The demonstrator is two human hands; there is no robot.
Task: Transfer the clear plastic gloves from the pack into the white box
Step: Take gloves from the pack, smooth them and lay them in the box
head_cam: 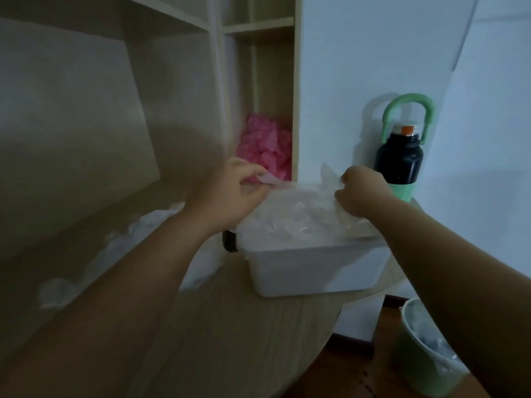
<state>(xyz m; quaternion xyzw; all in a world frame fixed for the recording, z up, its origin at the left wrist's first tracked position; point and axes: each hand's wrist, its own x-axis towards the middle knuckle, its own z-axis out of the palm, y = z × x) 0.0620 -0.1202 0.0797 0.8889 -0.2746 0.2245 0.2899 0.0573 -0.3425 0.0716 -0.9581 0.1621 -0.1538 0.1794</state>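
A white box (310,271) stands on the wooden desk, right of centre. A wad of clear plastic gloves (298,214) lies across its open top and fills it. My left hand (230,193) pinches the left edge of the plastic, just above the box's far left corner. At the far right corner my right hand (362,193) grips the crumpled right edge of the same plastic. Whether this plastic is the pack or loose gloves is too blurred to tell.
More crumpled clear plastic (120,254) lies on the desk to the left. Pink material (264,147) fills a shelf compartment behind the box. A black and green bottle (399,159) stands close behind on the right. A green bin (425,354) sits on the floor. A dark object (230,241) touches the box's left side.
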